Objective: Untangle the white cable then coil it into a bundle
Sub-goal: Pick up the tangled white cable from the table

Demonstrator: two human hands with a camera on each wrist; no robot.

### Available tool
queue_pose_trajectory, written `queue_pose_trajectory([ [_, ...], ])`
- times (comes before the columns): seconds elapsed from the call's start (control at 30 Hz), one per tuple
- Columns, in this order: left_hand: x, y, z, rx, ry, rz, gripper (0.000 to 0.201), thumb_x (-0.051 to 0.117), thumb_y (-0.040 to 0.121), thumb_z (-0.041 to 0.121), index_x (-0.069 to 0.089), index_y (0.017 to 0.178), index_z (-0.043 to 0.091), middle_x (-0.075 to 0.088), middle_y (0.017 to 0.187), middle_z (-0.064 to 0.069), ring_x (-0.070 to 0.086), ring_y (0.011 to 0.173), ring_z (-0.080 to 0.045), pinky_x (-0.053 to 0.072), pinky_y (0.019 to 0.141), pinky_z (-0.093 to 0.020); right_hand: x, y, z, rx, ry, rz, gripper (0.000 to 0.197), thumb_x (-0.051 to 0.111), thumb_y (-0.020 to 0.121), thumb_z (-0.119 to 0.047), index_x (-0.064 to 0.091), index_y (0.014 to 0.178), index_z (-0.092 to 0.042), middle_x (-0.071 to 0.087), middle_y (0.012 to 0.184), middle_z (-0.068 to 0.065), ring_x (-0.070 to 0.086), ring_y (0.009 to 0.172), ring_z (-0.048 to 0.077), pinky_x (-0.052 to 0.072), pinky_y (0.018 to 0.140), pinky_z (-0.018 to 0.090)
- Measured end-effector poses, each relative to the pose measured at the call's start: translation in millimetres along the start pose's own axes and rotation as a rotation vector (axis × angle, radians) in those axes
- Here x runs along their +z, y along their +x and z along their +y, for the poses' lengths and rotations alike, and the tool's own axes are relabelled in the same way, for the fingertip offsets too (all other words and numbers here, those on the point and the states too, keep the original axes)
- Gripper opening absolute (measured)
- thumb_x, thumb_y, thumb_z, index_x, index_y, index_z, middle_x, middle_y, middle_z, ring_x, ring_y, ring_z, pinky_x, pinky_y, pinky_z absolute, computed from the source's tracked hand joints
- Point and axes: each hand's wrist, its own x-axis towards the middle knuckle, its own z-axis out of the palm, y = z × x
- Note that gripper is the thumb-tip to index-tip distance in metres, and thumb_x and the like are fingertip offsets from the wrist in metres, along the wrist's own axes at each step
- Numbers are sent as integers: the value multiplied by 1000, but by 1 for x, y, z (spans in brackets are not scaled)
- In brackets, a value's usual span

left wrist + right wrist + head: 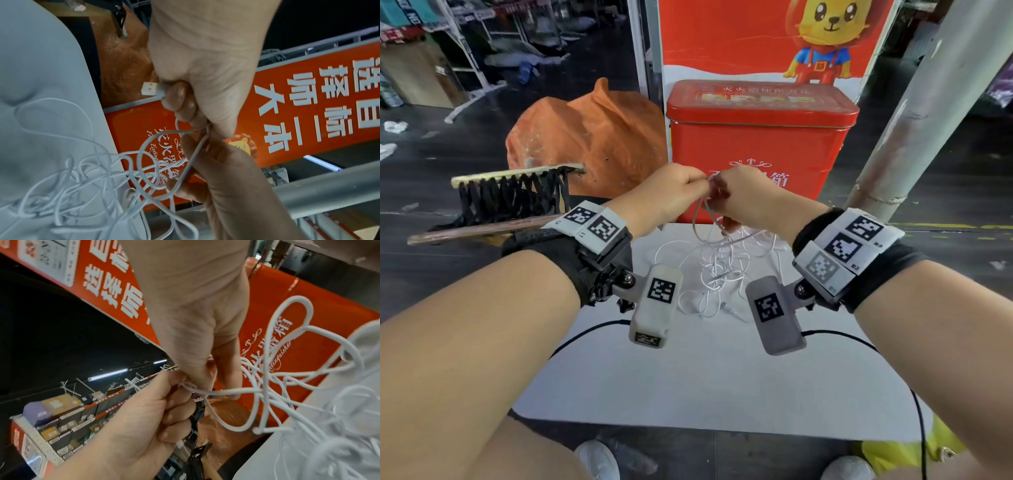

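Both hands are up off the surface (pixel 688 387) and meeting in mid-air, right in front of the red tin box (pixel 758 144). The left hand (pixel 664 198) has its grip curled tight: the wrist view shows the USB plug (pixel 149 88) poking out of the fist, with the lead running out between thumb and forefinger. That looks like the anchor, one free end held safe so it cannot slip back into the knot. The right hand (pixel 743 198) pinches the white cable (pixel 717 270) just beside the left, fingertips closed on a strand, and a loop hangs down from the two hands. Probably it is feeding the line along, working slack out from the fixed end.

Below them the bulk of the cable lies on the surface in a loose snarl, loops crossing over loops, between the two wrist cameras. A small connector end (pixel 732 312) rests at the near edge of the heap. So the untangling is at an early stage, by my reading; nothing is coiled yet.

Lifting the strand high lets the snarl hang and open under its own weight. The risk: pull too hard and those crossings could cinch tight.

To the left stand an orange sack (pixel 592 140) and a black-strung wooden frame (pixel 513 195).
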Motion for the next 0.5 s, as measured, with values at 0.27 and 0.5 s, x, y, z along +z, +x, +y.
queue_pose_trajectory([
  [0.27, 0, -2, 0, 16, -20, 37, 27, 43, 98, 19, 57, 87, -1, 35, 58, 2, 31, 34, -2, 28, 37, -17, -8, -5, 18, 49, 31, -99, 36, 43, 98, -38, 55, 78, -11, 56, 71, 3, 58, 52, 11, 48, 51, 21],
  [0.5, -9, 2, -17, 2, -122, 265, 25, 42, 101, 24, 65, 103, 14, 61, 84, -1, 54, 58, -6, 51, 47, -20, -14, -9, 37, 56, 577, 201, 35, 40, 101, -28, 56, 73, -15, 60, 88, 0, 53, 81, 14, 46, 72, 12],
])
